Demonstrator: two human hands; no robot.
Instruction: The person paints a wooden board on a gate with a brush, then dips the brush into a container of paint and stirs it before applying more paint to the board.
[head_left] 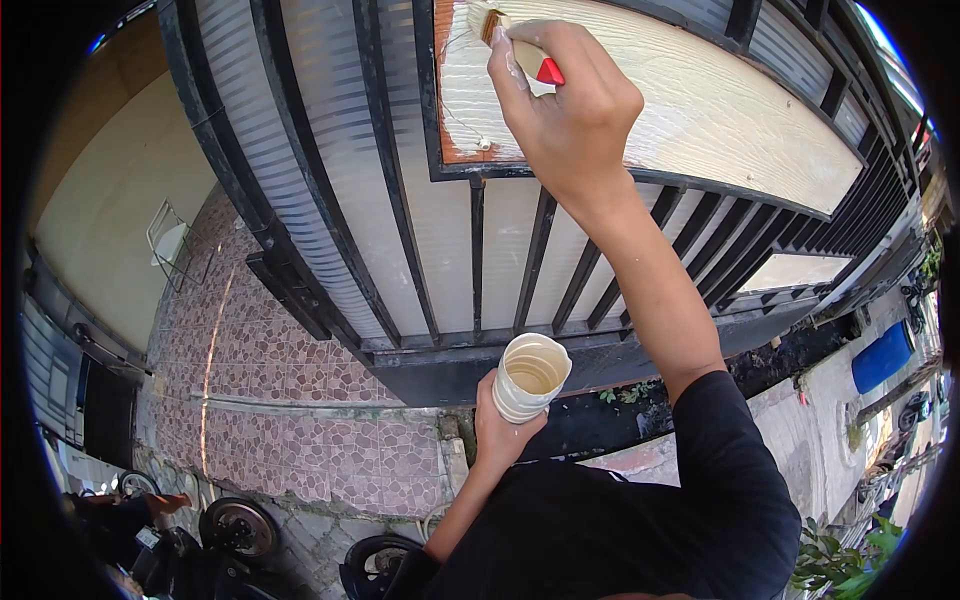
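Right hand (570, 105) with brush (505, 40) at panel (700, 110) corner, left hand (500, 435) round cup (530, 377).

Brush (500, 30) handle mostly hidden inside right hand (565, 100); bristle tips cut off

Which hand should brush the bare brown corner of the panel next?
Right hand: it holds the paintbrush against the wooden panel, bristles near that corner. Left hand is low, holding the paint cup.

Black short-sleeved shirt; right hand (572, 105), left hand (500, 435) bare, forearms uncovered.
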